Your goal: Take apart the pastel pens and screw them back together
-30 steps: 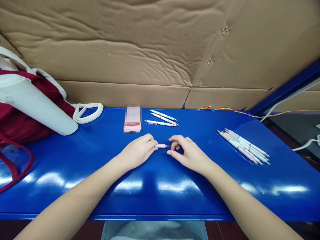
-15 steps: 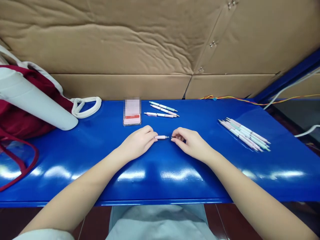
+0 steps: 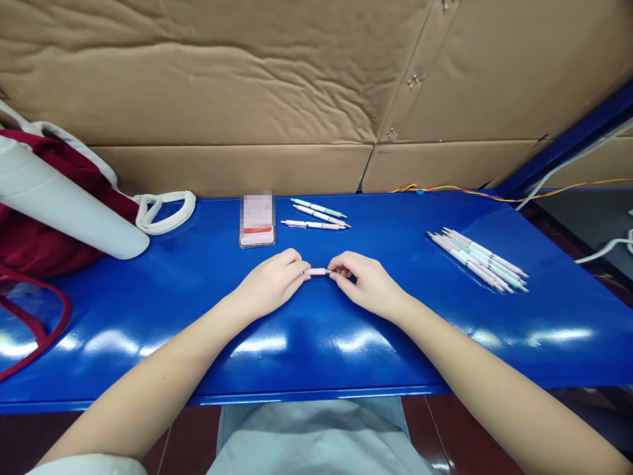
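My left hand (image 3: pixel 271 284) grips the rear of a short pale pink pen (image 3: pixel 315 271) that lies level above the blue metal table (image 3: pixel 148 316). My right hand (image 3: pixel 364 285) has its thumb and fingertips closed at the pen's small metal tip. Between the hands, only a short stretch of pink barrel shows. The rest of the pen is hidden inside my left fingers.
Three pens (image 3: pixel 316 216) lie beyond my hands beside a phone (image 3: pixel 257 219). A bundle of pastel pens (image 3: pixel 477 260) lies to the right. A white bottle (image 3: pixel 64 211) rests on a dark red bag (image 3: pixel 39 237) at left. Cardboard (image 3: pixel 222 86) lines the back.
My right hand has moved left and closed onto the pen's tip end, leaving no gap between it and the pen. The view has tilted slightly, shifting the table lower edge upward.
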### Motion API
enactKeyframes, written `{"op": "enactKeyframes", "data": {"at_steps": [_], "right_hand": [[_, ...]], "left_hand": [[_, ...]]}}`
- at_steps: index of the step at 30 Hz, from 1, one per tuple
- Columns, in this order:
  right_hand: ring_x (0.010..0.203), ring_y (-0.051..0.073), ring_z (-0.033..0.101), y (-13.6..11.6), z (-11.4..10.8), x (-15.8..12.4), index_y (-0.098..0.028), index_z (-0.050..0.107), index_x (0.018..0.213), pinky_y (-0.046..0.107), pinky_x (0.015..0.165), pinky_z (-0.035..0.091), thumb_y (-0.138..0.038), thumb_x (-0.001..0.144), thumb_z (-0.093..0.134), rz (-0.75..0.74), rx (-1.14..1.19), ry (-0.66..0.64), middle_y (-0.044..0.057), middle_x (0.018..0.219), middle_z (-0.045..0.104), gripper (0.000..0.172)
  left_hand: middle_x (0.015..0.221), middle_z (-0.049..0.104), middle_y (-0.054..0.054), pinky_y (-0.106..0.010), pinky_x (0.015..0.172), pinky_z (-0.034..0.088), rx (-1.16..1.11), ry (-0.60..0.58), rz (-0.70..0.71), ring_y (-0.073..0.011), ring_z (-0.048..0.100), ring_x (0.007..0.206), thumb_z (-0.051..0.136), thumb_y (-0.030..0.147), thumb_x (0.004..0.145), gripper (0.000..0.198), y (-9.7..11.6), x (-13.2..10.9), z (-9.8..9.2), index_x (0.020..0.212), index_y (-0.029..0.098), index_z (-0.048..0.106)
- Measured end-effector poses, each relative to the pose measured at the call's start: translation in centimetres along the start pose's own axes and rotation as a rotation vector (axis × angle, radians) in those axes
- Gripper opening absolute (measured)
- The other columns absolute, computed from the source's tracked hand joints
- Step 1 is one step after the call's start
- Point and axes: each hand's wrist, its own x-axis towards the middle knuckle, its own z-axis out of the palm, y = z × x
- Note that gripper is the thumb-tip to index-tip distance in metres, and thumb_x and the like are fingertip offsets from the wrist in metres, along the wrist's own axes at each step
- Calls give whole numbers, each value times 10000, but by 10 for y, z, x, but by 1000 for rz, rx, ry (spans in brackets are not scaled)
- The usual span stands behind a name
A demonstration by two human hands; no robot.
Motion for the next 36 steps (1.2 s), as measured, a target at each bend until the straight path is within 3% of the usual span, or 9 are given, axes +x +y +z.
{"op": "enactKeyframes", "data": {"at_steps": [9,15,26,31,36], "right_hand": [[654,130,580,0,3,2,-189,599,826,256,624,474,-187,822,562,99,125,72,17,782,645,38],[663,139,580,-2,2,2,-197,614,831,258,614,452,-222,845,547,74,81,74,24,785,654,73],[737,166,585,-1,0,5,-198,604,836,310,726,348,-283,954,383,59,-110,-53,30,817,674,265],[829,196,533,-3,-3,3,-197,600,968,329,769,351,-309,888,522,25,-140,-46,50,903,651,158],[792,184,504,-2,-2,2,-191,610,901,317,732,340,-240,912,471,3,-189,-20,46,857,635,149]], "left_hand": [[976,576,-64,-270,755,493,-31,13,0,-151,580,832,401,313,957,275,-2,-2,2,1066,166,606],[973,579,-63,-267,766,496,-27,40,15,-147,577,829,407,308,956,277,-1,-1,2,1067,158,610],[955,586,-66,-273,768,509,-30,68,34,-149,583,824,413,299,952,278,2,0,0,1059,150,622],[963,584,-71,-280,767,512,-30,87,21,-152,583,833,401,301,957,280,1,0,1,1051,151,617],[968,588,-75,-284,778,513,-26,80,11,-154,586,844,390,308,959,295,1,-1,1,1052,148,620]]}}
